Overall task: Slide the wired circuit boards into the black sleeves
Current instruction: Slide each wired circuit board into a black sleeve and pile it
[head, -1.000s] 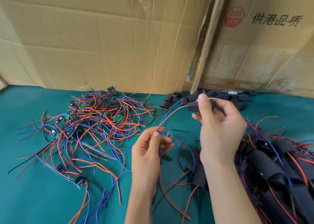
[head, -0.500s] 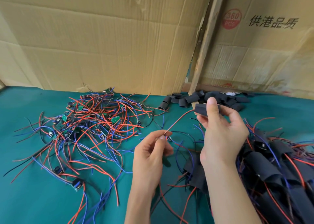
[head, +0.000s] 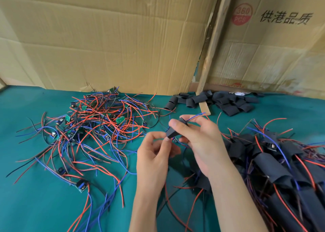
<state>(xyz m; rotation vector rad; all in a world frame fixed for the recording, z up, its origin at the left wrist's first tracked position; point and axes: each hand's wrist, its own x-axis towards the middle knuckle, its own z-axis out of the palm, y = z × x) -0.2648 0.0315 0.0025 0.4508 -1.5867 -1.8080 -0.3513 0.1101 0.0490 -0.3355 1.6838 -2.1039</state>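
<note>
I am looking at a small hand-assembly workbench, the kind found in a workshop or packing room. The green cloth point(head: 35, 205) covering the bench carries work sorted in bulk: a tangled heap of wired circuit boards point(head: 98, 126) on my left, a pile of empty black sleeves point(head: 219, 101) at the back, and a stack of sleeved units point(head: 274, 170) on my right. Flattened cardboard sheets point(head: 105, 38) stand as makeshift walls behind the bench, propped by a bare wooden strip point(head: 211, 47). One carton point(head: 272, 47) bears a red "360 PCS" stamp and printed Chinese characters, which marks it as goods packaging.
</note>
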